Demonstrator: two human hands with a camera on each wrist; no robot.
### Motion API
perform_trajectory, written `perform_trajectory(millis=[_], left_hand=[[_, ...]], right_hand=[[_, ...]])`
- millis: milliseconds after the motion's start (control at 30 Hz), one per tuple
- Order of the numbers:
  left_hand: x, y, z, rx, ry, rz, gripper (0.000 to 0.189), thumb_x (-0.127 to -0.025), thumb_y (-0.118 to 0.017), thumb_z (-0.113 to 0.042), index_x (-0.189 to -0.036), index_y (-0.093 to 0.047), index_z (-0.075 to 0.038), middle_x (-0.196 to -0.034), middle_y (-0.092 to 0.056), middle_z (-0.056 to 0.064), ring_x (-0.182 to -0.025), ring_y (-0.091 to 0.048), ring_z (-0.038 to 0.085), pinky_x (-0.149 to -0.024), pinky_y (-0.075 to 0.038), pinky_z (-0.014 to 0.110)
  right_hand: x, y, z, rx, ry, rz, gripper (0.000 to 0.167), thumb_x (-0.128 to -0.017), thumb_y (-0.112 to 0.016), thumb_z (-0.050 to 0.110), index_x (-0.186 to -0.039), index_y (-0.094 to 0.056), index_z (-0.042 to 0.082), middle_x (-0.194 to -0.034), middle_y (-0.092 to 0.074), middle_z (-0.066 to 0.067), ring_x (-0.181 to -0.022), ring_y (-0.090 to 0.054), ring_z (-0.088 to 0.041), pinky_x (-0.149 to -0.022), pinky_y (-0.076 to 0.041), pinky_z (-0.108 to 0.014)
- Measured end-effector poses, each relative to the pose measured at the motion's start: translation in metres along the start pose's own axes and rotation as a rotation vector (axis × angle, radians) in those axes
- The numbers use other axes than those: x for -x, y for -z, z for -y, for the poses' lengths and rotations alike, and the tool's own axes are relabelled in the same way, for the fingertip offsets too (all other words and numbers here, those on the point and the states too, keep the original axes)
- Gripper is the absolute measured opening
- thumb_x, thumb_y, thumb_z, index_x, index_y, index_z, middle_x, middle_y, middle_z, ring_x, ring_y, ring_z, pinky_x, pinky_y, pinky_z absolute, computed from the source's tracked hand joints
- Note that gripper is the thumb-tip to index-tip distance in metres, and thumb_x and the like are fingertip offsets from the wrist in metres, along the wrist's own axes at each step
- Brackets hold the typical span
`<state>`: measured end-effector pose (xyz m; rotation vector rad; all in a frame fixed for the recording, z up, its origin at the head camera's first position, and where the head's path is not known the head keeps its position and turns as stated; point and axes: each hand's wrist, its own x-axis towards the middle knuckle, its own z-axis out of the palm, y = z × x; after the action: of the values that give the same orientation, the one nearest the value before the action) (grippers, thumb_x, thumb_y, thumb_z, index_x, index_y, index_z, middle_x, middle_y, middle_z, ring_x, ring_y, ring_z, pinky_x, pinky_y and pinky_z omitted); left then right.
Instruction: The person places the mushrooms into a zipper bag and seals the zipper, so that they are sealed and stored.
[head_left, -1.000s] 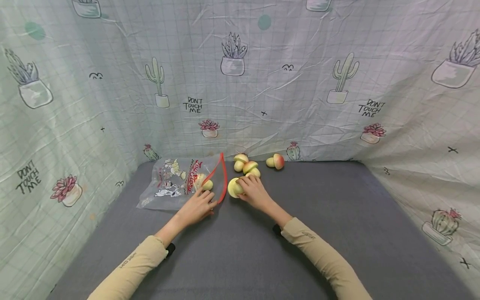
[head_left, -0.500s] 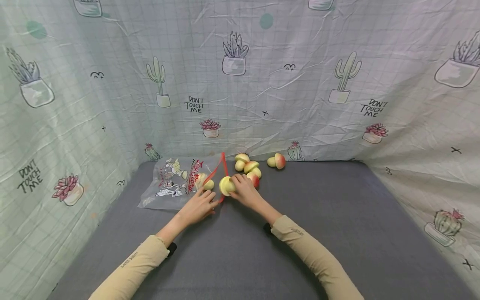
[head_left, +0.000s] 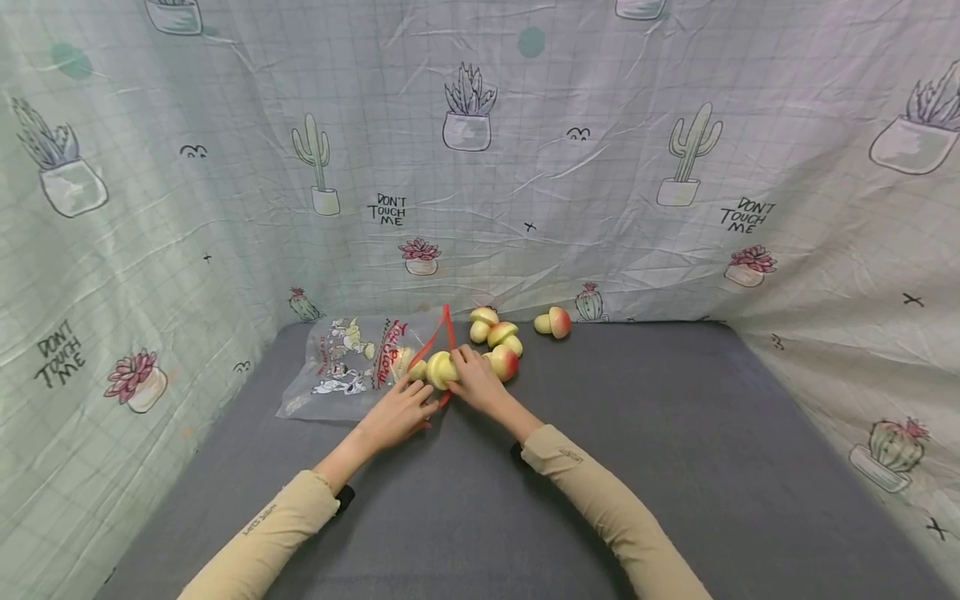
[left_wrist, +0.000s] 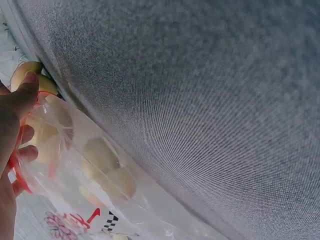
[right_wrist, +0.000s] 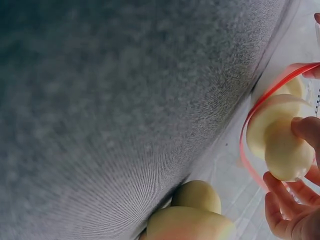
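Note:
My left hand point(head_left: 397, 414) grips the mouth of a clear plastic zip bag point(head_left: 315, 407) with red lettering, cartoon prints and a red edge; the left wrist view shows the thumb and fingers at that edge. One pale toy mushroom point(left_wrist: 102, 157) lies inside the bag. Between thumb and fingers, my right hand point(head_left: 480, 385) holds another toy mushroom point(right_wrist: 287, 155) by its stem, cap first, within the red-edged opening. Its cap is close to the mushroom in the bag, partly hiding it in the head view.
Just right of my right hand lies a red-capped toy mushroom point(head_left: 505, 363). Behind it are two more, one yellowish point(head_left: 483, 317) and one with a red-tinged cap point(head_left: 501, 334). Another mushroom point(head_left: 558, 322) lies farther right, near the cactus-print curtain point(head_left: 630, 250) behind the grey table point(head_left: 637, 467).
My right hand has carried its mushroom leftward from the group into the bag's mouth, uncovering the red-capped mushroom behind it. The left hand has stayed at the bag's edge.

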<state>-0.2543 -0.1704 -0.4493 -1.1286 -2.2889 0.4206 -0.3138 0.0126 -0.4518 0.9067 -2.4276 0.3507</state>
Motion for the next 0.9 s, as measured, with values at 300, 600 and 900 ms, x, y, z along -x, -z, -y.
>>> perform_trajectory(millis=[300, 600, 900], left_hand=[[0.000, -0.001, -0.001, 0.001, -0.001, 0.020, 0.030, -0.071, -0.069, -0.037, -0.095, -0.062, -0.020, -0.097, -0.055, 0.003, -0.091, -0.050, 0.020, -0.092, -0.039, 0.043], [0.001, -0.001, -0.003, 0.022, -0.001, 0.023, 0.031, -0.071, -0.070, -0.035, -0.096, -0.063, -0.019, -0.101, -0.057, 0.004, -0.093, -0.051, 0.021, -0.092, -0.039, 0.043], [0.003, -0.001, -0.003, 0.007, -0.004, 0.012, 0.031, -0.070, -0.070, -0.035, -0.095, -0.063, -0.019, -0.095, -0.056, 0.003, -0.087, -0.050, 0.020, -0.087, -0.038, 0.039]], right_hand=[[-0.003, -0.002, 0.001, 0.062, -0.001, 0.082, 0.039, -0.078, -0.067, 0.031, -0.105, -0.049, 0.009, -0.094, -0.052, -0.005, -0.073, -0.055, -0.018, -0.058, -0.041, -0.028], [0.003, 0.003, 0.000, 0.056, 0.081, 0.156, 0.027, -0.082, -0.062, 0.028, -0.105, -0.054, 0.017, -0.097, -0.053, -0.003, -0.079, -0.052, -0.018, -0.061, -0.042, -0.028], [0.006, 0.016, -0.009, -0.010, 0.223, 0.266, 0.030, -0.081, -0.059, 0.011, -0.111, -0.055, 0.009, -0.108, -0.057, -0.009, -0.088, -0.055, -0.022, -0.074, -0.046, -0.031]])
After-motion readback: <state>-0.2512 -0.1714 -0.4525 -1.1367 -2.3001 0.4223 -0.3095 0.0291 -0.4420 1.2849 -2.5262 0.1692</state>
